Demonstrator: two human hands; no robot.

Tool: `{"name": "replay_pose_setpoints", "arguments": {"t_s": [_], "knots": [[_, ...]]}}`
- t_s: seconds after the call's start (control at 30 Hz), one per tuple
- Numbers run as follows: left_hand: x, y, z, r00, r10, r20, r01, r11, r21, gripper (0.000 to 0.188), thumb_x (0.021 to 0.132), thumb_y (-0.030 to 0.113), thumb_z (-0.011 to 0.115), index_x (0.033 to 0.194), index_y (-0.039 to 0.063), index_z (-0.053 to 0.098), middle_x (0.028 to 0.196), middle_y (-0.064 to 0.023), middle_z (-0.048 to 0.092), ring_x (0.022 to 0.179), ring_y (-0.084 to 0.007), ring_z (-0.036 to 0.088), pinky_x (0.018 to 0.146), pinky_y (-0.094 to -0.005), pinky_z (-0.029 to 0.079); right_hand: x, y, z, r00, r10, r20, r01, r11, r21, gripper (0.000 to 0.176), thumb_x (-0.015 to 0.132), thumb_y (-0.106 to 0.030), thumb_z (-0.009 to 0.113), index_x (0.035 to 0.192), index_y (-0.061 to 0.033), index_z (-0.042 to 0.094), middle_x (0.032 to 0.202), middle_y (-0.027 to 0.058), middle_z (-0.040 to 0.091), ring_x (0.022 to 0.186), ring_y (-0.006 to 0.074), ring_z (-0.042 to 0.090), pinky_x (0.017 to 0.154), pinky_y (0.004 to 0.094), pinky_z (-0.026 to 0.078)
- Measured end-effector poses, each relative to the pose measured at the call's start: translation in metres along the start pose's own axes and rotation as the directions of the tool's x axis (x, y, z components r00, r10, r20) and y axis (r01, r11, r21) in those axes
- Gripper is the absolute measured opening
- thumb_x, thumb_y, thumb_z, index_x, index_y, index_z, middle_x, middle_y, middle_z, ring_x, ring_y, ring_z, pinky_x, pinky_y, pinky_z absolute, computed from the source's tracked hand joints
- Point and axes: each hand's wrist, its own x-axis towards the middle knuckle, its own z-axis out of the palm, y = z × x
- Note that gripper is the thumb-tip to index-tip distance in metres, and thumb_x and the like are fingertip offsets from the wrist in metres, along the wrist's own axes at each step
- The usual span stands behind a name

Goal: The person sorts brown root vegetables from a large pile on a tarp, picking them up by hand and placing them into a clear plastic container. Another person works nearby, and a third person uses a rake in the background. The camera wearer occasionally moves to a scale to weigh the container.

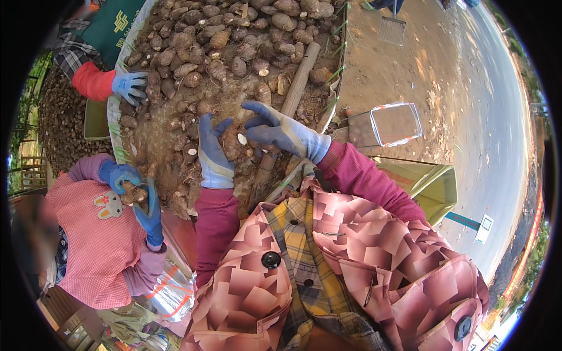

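Note:
Both my hands wear blue and grey knit work gloves. My left hand (215,151) is upright with fingers apart, against the left side of a clump of taro corms (232,142) with a pale cut spot. My right hand (281,134) is spread above and right of that clump, thumb and fingers apart; whether its fingertips touch the clump is unclear. Under my right hand lies a long wooden pole (300,83). Many brown taro corms (219,39) are heaped beyond my hands on the soil-covered sorting surface.
At left, a co-worker's gloved hands (131,193) hold a corm. Another co-worker's gloved hand (130,87) touches the heap's left edge. A wire-framed clear basket (395,124) and a yellow-green bin (434,191) stand at right. A rake-like fork (392,30) is at the top right.

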Motion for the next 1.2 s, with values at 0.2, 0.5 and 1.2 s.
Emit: {"name": "replay_pose_setpoints", "arguments": {"t_s": [0.2, 0.5, 1.2], "knots": [[-0.029, -0.027, 0.093, 0.938, 0.144, 0.316, -0.078, 0.974, -0.211, 0.063, 0.114, 0.05, 0.041, 0.159, 0.006, 0.035, 0.153, -0.0135, 0.045, 0.137, -0.0258, 0.049, 0.117, -0.0415, 0.037, -0.045, -0.013, -0.045, 0.997, 0.007, -0.079, 0.012, 0.972, 0.233, 0.065, 0.097, -0.02, 0.076, 0.153, -0.0117, 0.045, 0.116, 0.0066, 0.066, 0.089, 0.0124, 0.065, 0.073, 0.0291, 0.057], [-0.018, -0.058, 0.087, 0.932, 0.306, 0.194, -0.362, 0.759, 0.541, 0.052, 0.109, 0.023, 0.058, 0.153, -0.001, 0.045, 0.148, -0.0162, 0.053, 0.133, -0.0249, 0.052, 0.114, -0.0375, 0.039, -0.169, 0.057, -0.179, 0.939, -0.199, -0.281, 0.336, 0.349, 0.875, 0.051, 0.108, -0.046, 0.055, 0.144, -0.0101, 0.055, 0.136, 0.0201, 0.064, 0.1, 0.0286, 0.072, 0.078, 0.0453, 0.061], [-0.041, -0.106, 0.061, 0.763, 0.394, 0.512, -0.601, 0.142, 0.787, 0.042, 0.104, 0.015, 0.063, 0.139, -0.007, 0.055, 0.134, -0.0246, 0.058, 0.123, -0.04, 0.057, 0.107, -0.0459, 0.045, -0.28, 0.194, -0.319, 0.59, 0.373, -0.716, 0.602, 0.386, 0.699, 0.031, 0.102, -0.033, 0.068, 0.124, -0.0123, 0.063, 0.114, 0.0118, 0.069, 0.096, 0.0234, 0.071, 0.064, 0.0315, 0.06]]}}
